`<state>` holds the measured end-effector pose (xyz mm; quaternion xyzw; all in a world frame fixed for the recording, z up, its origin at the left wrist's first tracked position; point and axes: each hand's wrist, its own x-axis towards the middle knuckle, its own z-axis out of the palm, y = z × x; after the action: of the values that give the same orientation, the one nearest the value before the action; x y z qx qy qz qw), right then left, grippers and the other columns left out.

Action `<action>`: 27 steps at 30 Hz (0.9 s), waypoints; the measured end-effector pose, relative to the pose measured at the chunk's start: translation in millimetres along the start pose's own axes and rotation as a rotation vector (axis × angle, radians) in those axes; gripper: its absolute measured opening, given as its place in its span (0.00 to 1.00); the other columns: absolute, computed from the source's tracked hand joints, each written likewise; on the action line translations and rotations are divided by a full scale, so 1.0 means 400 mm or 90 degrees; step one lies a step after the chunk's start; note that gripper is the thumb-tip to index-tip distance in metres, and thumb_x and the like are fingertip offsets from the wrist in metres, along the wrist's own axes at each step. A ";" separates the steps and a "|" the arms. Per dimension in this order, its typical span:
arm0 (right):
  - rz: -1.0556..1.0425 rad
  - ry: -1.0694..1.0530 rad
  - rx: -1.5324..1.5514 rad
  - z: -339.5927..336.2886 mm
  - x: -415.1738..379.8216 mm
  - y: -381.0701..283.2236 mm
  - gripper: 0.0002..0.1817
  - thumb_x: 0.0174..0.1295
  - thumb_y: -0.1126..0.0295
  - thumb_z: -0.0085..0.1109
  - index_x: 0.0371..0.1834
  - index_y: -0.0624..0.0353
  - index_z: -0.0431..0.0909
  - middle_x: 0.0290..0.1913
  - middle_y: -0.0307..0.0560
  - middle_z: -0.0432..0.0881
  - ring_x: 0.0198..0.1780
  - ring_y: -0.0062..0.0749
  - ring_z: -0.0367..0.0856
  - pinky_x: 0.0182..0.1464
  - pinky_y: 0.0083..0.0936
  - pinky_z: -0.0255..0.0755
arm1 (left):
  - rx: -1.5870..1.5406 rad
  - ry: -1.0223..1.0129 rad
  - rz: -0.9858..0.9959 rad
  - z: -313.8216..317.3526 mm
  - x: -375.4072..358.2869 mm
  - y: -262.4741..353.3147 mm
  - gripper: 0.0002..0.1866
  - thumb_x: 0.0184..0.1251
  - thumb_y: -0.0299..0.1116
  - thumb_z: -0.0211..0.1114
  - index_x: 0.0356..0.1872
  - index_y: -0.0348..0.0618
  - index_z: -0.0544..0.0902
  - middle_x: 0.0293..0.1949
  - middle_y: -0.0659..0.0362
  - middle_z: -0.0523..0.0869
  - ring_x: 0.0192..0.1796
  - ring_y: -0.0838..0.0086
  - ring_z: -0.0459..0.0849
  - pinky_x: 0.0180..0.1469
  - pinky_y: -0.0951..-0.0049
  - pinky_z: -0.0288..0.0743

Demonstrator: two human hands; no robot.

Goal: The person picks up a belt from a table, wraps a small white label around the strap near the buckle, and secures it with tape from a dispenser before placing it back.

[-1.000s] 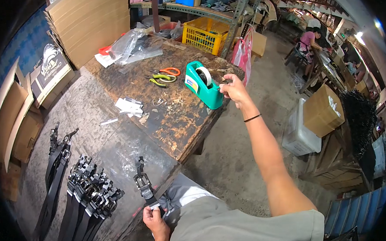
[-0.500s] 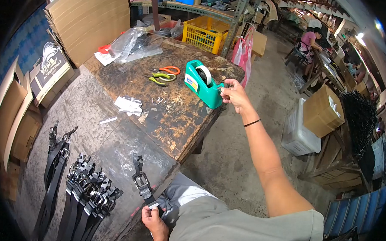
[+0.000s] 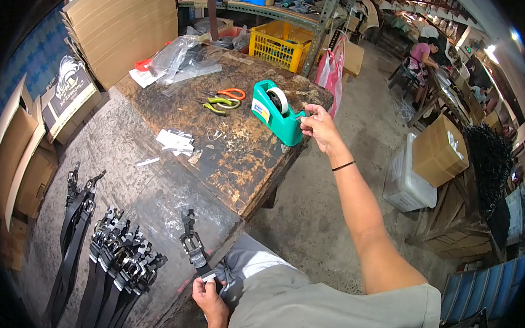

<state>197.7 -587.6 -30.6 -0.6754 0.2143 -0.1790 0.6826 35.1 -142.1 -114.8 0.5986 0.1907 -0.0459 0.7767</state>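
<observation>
My right hand (image 3: 318, 127) is stretched out to the teal tape dispenser (image 3: 276, 114) at the table's right edge, with thumb and fingers pinched on a strip of clear tape at its cutter end. My left hand (image 3: 209, 295) is low at the near table edge and grips the end of a black belt (image 3: 192, 245) with a metal buckle, which lies up over the table edge.
Several black buckled belts (image 3: 110, 267) lie in rows at the near left. Orange and green scissors (image 3: 223, 99), white labels (image 3: 175, 142), plastic bags (image 3: 180, 58) and a yellow crate (image 3: 280, 44) sit on the worn wooden table (image 3: 239, 165). Cardboard stacks stand left; another person sits far right.
My right hand went from above the dispenser down to its cutter end and now pulls slightly away with the tape. My left hand and the belt stayed put.
</observation>
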 end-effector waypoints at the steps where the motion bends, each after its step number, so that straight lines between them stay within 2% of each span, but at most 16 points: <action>1: 0.000 -0.012 0.007 -0.002 0.003 0.000 0.27 0.56 0.73 0.61 0.59 0.57 0.62 0.34 0.40 0.76 0.35 0.22 0.75 0.37 0.22 0.70 | -0.003 -0.002 -0.002 -0.001 0.001 -0.001 0.01 0.62 0.24 0.55 0.33 0.40 0.73 0.29 0.60 0.77 0.26 0.77 0.77 0.30 0.76 0.76; 4: 0.017 -0.003 0.032 0.000 -0.003 -0.006 0.27 0.55 0.74 0.61 0.59 0.57 0.63 0.34 0.39 0.75 0.35 0.22 0.75 0.39 0.23 0.70 | -0.006 -0.009 -0.013 -0.005 -0.001 0.005 0.01 0.62 0.23 0.55 0.33 0.37 0.73 0.30 0.59 0.77 0.28 0.75 0.77 0.34 0.74 0.76; 8: -0.006 0.004 0.005 0.003 -0.005 0.011 0.27 0.54 0.74 0.60 0.58 0.57 0.63 0.33 0.38 0.75 0.34 0.21 0.74 0.38 0.22 0.69 | -0.010 -0.011 -0.008 -0.003 -0.001 0.005 0.01 0.62 0.23 0.55 0.33 0.38 0.73 0.30 0.59 0.78 0.28 0.76 0.77 0.34 0.74 0.76; 10: -0.079 0.015 -0.101 0.005 0.007 0.029 0.29 0.52 0.75 0.59 0.60 0.57 0.62 0.30 0.44 0.78 0.33 0.29 0.78 0.37 0.26 0.71 | -0.012 -0.021 -0.005 -0.003 0.000 0.005 0.01 0.62 0.23 0.54 0.34 0.37 0.73 0.31 0.59 0.78 0.29 0.76 0.77 0.34 0.74 0.76; 11: -0.077 0.015 -0.101 0.001 0.012 0.033 0.29 0.52 0.75 0.59 0.60 0.57 0.62 0.30 0.44 0.78 0.33 0.29 0.78 0.37 0.26 0.71 | -0.010 -0.021 -0.007 -0.003 0.001 0.005 0.01 0.62 0.23 0.54 0.34 0.37 0.73 0.31 0.59 0.78 0.29 0.76 0.77 0.34 0.74 0.76; 13: -0.213 0.107 -0.470 0.009 -0.001 0.019 0.31 0.49 0.75 0.57 0.61 0.57 0.62 0.29 0.53 0.80 0.34 0.41 0.81 0.38 0.32 0.72 | 0.002 -0.017 -0.007 0.001 -0.003 0.016 0.01 0.62 0.23 0.54 0.34 0.37 0.73 0.31 0.59 0.78 0.30 0.76 0.77 0.34 0.74 0.76; 14: -0.201 0.101 -0.469 0.002 -0.001 0.028 0.31 0.49 0.75 0.57 0.61 0.57 0.62 0.29 0.53 0.80 0.34 0.41 0.81 0.38 0.32 0.72 | 0.018 -0.012 0.006 0.005 -0.008 0.018 0.02 0.63 0.23 0.53 0.34 0.37 0.74 0.31 0.60 0.78 0.31 0.77 0.77 0.35 0.75 0.75; 16: -0.187 0.123 -0.748 -0.031 -0.011 0.074 0.32 0.48 0.75 0.55 0.62 0.55 0.62 0.30 0.58 0.80 0.37 0.50 0.82 0.39 0.38 0.72 | 0.024 -0.020 -0.003 0.007 -0.008 0.024 0.02 0.63 0.24 0.54 0.34 0.37 0.74 0.31 0.60 0.78 0.31 0.77 0.77 0.35 0.75 0.74; 18: -0.217 0.089 -0.603 -0.049 -0.049 0.114 0.31 0.51 0.74 0.55 0.63 0.56 0.63 0.28 0.51 0.79 0.33 0.40 0.80 0.39 0.33 0.72 | 0.045 -0.012 -0.013 0.007 -0.005 0.029 0.03 0.64 0.24 0.54 0.35 0.37 0.74 0.31 0.61 0.78 0.30 0.78 0.76 0.35 0.76 0.74; 20: -0.082 -0.072 -0.451 -0.038 -0.148 0.128 0.31 0.53 0.74 0.56 0.64 0.57 0.62 0.26 0.41 0.76 0.30 0.27 0.75 0.37 0.27 0.71 | 0.094 -0.033 0.002 -0.007 0.001 0.019 0.03 0.64 0.25 0.56 0.36 0.36 0.75 0.31 0.61 0.78 0.30 0.78 0.76 0.35 0.76 0.74; 21: -0.079 -0.149 -0.389 -0.023 -0.199 0.166 0.30 0.54 0.73 0.57 0.63 0.59 0.63 0.26 0.34 0.71 0.30 0.18 0.69 0.36 0.21 0.68 | 0.051 -0.023 -0.007 0.000 -0.002 0.020 0.04 0.64 0.26 0.57 0.36 0.36 0.75 0.31 0.61 0.78 0.30 0.77 0.76 0.36 0.76 0.74; 22: -0.058 -0.163 -0.387 -0.007 -0.247 0.206 0.30 0.54 0.73 0.57 0.63 0.59 0.63 0.26 0.34 0.71 0.30 0.18 0.69 0.36 0.21 0.68 | 0.005 -0.020 -0.010 0.005 -0.004 0.020 0.04 0.64 0.26 0.57 0.35 0.36 0.75 0.31 0.60 0.78 0.30 0.77 0.77 0.36 0.75 0.74; 25: 0.094 -0.448 -0.332 0.060 -0.379 0.320 0.27 0.56 0.74 0.58 0.60 0.63 0.64 0.31 0.35 0.76 0.32 0.18 0.71 0.40 0.18 0.67 | -0.021 -0.005 -0.041 0.001 -0.003 0.012 0.04 0.64 0.26 0.58 0.36 0.36 0.74 0.31 0.59 0.78 0.30 0.76 0.78 0.37 0.74 0.76; 27: 0.199 -0.550 -0.279 0.123 -0.448 0.348 0.26 0.56 0.73 0.58 0.59 0.63 0.66 0.31 0.35 0.76 0.34 0.19 0.72 0.40 0.20 0.68 | -0.019 -0.006 -0.040 -0.002 -0.004 0.011 0.04 0.64 0.25 0.58 0.36 0.36 0.74 0.31 0.59 0.78 0.30 0.76 0.78 0.38 0.73 0.76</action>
<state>66.6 -447.0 -160.7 -0.7749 0.0436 0.2701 0.5698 34.8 -140.4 -110.5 0.5806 0.2064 -0.0704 0.7844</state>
